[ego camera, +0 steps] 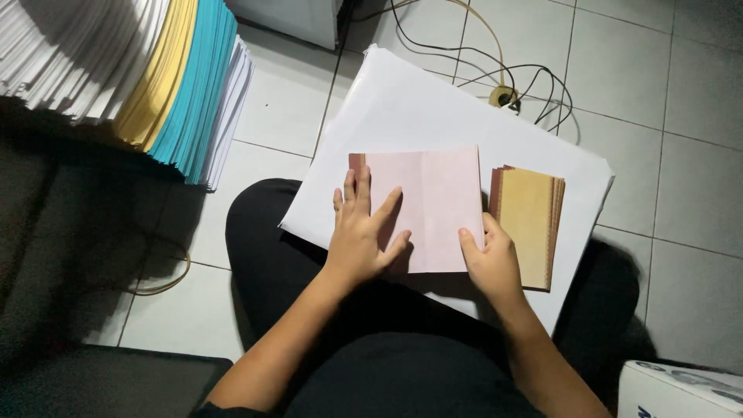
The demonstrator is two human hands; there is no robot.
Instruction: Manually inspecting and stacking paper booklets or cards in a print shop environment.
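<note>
Head view, w/ the camera looking down: a pink paper (pixel 424 209) lies flat near the middle of the frame, on top of a big white sheet (pixel 402 108) that rests on the person's lap and the floor. The left hand (pixel 360 232) is flat on the left part of the pink paper, fingers spread wide & pressing down, not gripping anything. The right hand (pixel 489 259) is at the bottom right corner of the pink paper; its thumb sits on top at the edge, the other fingers are curled & I can't tell if they go under the paper. Just right of the pink paper, touching or nearly so, is a small stack of tan cards (pixel 530 224) w/ brown edges, also on the white sheet. Upper left of the frame: a tall pile of paper (pixel 166 77) in white, yellow & blue layers. Top middle: dark and yellow cables (pixel 511 81) on the grey floor tiles (pixel 681 178). Bottom right corner: part of a white box (pixel 673 391). Black trousers (pixel 387 364) fill the bottom middle.
</note>
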